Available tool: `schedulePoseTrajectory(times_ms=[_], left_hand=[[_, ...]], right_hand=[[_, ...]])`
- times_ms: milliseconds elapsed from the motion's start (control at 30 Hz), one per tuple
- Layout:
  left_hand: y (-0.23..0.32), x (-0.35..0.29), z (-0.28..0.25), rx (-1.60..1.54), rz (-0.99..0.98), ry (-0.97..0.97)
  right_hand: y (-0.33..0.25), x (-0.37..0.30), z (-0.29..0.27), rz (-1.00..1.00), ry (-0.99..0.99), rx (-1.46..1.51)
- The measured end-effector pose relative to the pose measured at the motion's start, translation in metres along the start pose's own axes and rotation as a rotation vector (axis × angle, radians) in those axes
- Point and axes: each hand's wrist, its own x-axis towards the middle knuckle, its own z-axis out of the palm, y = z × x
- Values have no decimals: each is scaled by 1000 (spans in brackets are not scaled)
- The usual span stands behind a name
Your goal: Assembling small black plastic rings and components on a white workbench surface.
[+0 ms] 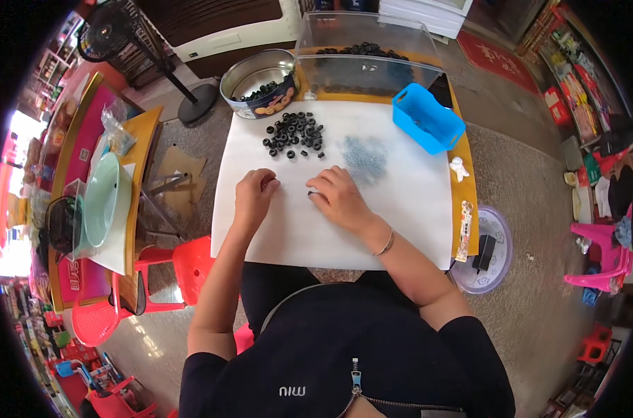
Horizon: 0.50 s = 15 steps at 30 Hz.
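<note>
My left hand (256, 194) rests over the white sheet (288, 240), its thumb and fingertips pinched together. What they hold, if anything, is too small to make out. Across from it, my right hand (342, 200) has its thumb and index finger closed on a small black part (311, 194). Just beyond both hands lies a loose pile of small black ring-like parts (293, 134), some with a hole showing. To its right, a thin spread of tiny pale-blue pieces (364, 160) covers part of the sheet, close to my right fingertips.
At the table's far side stand a round tin (236, 106) with black parts inside and a clear plastic bin (428, 57) holding more. A blue plastic basket (440, 141) sits at the right. Left are a red stool (193, 268) and a side table with a green basin (107, 198).
</note>
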Motion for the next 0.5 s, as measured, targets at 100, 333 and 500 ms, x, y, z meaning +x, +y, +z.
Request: schedulePoseTrajectory(times_ms=[100,333,500], left_hand=[[20,-6,7,-653,-369,-110],[38,-16,34,-1256,-393,-263],[23,-23,45,-1527,-366,-227]], right_hand=[[11,5,-12,46,239,-19],[44,6,-49,190,372,-164],[38,4,-45,110,155,-231]])
